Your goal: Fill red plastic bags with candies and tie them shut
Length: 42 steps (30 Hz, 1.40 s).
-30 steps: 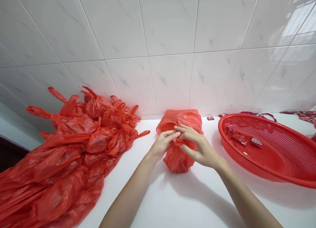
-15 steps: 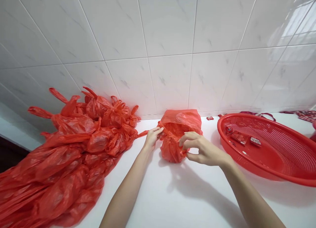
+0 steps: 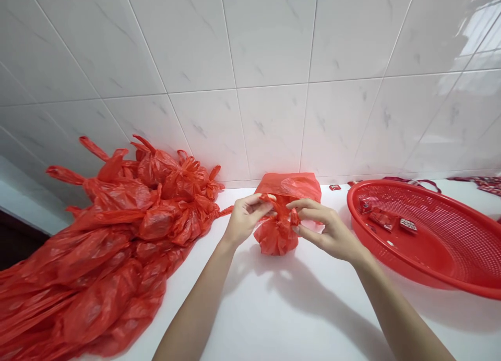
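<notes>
A small, filled red plastic bag (image 3: pixel 277 238) rests on the white tabletop in front of me, its top gathered. My left hand (image 3: pixel 247 217) pinches one of its twisted handles on the left side. On the right, my right hand (image 3: pixel 326 228) grips the other handle between thumb and fingers. What is inside the bag is hidden by the plastic. Directly behind it, against the wall, lies a flat red plastic bag (image 3: pixel 291 182).
A big heap of knotted red plastic bags (image 3: pixel 117 236) fills the left side. To the right stands a red plastic basket (image 3: pixel 430 267) holding a few small packets (image 3: pixel 381 218). One small red packet (image 3: pixel 334 187) lies near the tiled wall (image 3: pixel 270 126).
My right hand has risen from the bag's lower right side and now pinches a handle. My left hand has moved slightly right and lifts the other handle; the bag's top is drawn tighter.
</notes>
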### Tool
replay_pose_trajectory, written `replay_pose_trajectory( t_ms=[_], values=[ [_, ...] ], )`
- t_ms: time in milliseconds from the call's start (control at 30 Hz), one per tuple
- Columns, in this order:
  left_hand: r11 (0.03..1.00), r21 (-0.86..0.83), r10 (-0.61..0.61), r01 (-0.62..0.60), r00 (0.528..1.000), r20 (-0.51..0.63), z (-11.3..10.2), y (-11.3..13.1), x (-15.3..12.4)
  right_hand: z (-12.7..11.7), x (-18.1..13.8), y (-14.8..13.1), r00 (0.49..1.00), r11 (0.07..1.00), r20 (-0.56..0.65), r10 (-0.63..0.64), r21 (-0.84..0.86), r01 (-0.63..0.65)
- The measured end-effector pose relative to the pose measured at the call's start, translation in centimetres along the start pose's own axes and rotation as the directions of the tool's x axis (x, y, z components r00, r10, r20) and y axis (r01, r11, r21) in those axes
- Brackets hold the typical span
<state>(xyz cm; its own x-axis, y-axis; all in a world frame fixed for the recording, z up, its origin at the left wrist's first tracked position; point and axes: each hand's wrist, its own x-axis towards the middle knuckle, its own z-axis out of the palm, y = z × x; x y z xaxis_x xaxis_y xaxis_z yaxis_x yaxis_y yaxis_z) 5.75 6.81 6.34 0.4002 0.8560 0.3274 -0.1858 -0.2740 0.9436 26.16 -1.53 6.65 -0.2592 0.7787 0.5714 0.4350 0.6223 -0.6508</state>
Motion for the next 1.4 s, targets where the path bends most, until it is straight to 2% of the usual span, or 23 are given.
replay_pose_trajectory(
  t_ms=[100, 167, 233, 367, 467, 533, 633, 733, 800, 833, 900, 967, 1033, 1133, 1233, 1267, 1333, 1400],
  values=[
    [0.992, 0.068, 0.090, -0.102, 0.983, 0.160, 1.0, 0.9, -1.3, 0.2, 0.0, -0.3, 1.000, 1.000, -0.002, -0.003, 0.029, 0.003],
    [0.987, 0.089, 0.109, -0.131, 0.971, 0.215, 1.4, 1.0, -1.9, 0.2, 0.0, -0.5, 1.000, 0.998, 0.013, 0.001, 0.056, -0.002],
    [0.991, 0.058, 0.102, -0.119, 0.967, 0.233, 1.6, 0.9, -2.1, 0.0, -0.1, -0.6, 1.000, 0.998, -0.006, -0.002, 0.060, 0.003],
    [0.996, 0.037, 0.071, -0.085, 0.955, 0.287, 2.2, 0.4, -2.3, -0.2, -0.2, -0.8, 0.993, 0.999, -0.119, -0.027, 0.040, 0.032],
    [0.995, 0.091, -0.001, -0.041, 0.908, 0.418, 3.2, 0.0, -2.5, -0.4, -0.4, -1.1, 0.981, 0.998, -0.188, -0.053, 0.035, 0.061],
    [0.995, 0.102, -0.028, -0.022, 0.884, 0.467, 3.9, -0.2, -2.7, -0.6, -0.5, -1.3, 0.975, 0.996, -0.208, -0.081, 0.008, 0.085],
    [0.992, 0.124, -0.024, -0.031, 0.908, 0.418, 4.4, -0.6, -2.8, -1.1, -0.7, -1.8, 0.976, 0.995, -0.196, -0.099, -0.003, 0.100],
    [0.987, 0.157, 0.004, -0.046, 0.966, 0.259, 3.5, -0.4, -2.5, -2.0, -0.9, -2.4, 0.966, 0.994, -0.236, -0.105, -0.033, 0.100],
    [0.978, 0.194, 0.061, -0.076, 0.995, 0.082, 1.9, 0.6, -1.8, -2.8, -1.1, -2.8, 0.951, 0.993, -0.291, -0.110, -0.076, 0.091],
    [0.968, 0.229, 0.111, -0.102, 0.993, -0.027, 0.8, 1.4, -1.3, -3.3, -1.2, -2.9, 0.943, 0.992, -0.316, -0.108, -0.093, 0.083],
    [0.925, 0.347, 0.246, -0.157, 0.942, -0.230, -2.3, 3.7, 0.1, -4.1, -1.6, -3.1, 0.928, 0.991, -0.358, -0.098, -0.121, 0.058],
    [0.856, 0.467, 0.426, -0.220, 0.813, -0.397, -6.1, 6.8, 2.0, -4.8, -1.8, -3.2, 0.916, 0.989, -0.391, -0.087, -0.147, 0.031],
    [0.787, 0.532, 0.592, -0.311, 0.623, -0.512, -10.2, 10.1, 4.1, -5.3, -2.0, -3.2, 0.910, 0.986, -0.407, -0.083, -0.164, 0.016],
    [0.710, 0.620, 0.694, -0.334, 0.478, -0.538, -15.9, 13.7, 6.6, -5.7, -2.2, -3.2, 0.904, 0.986, -0.421, -0.078, -0.164, 0.009],
    [0.744, 0.647, 0.640, -0.171, 0.463, -0.614, -19.8, 14.2, 7.4, -6.0, -2.4, -3.2, 0.892, 0.988, -0.447, -0.065, -0.154, -0.006],
    [0.767, 0.636, 0.582, -0.080, 0.505, -0.638, -20.6, 13.7, 7.2, -6.2, -2.4, -3.2, 0.887, 0.988, -0.457, -0.060, -0.155, -0.013],
    [0.798, 0.596, 0.480, 0.087, 0.505, -0.717, -21.7, 12.2, 6.7, -6.3, -2.5, -3.2, 0.880, 0.987, -0.472, -0.054, -0.161, -0.026],
    [0.785, 0.602, 0.453, 0.150, 0.524, -0.722, -21.7, 10.4, 6.0, -6.5, -2.5, -3.1, 0.879, 0.985, -0.475, -0.044, -0.165, -0.040]
  ],
)
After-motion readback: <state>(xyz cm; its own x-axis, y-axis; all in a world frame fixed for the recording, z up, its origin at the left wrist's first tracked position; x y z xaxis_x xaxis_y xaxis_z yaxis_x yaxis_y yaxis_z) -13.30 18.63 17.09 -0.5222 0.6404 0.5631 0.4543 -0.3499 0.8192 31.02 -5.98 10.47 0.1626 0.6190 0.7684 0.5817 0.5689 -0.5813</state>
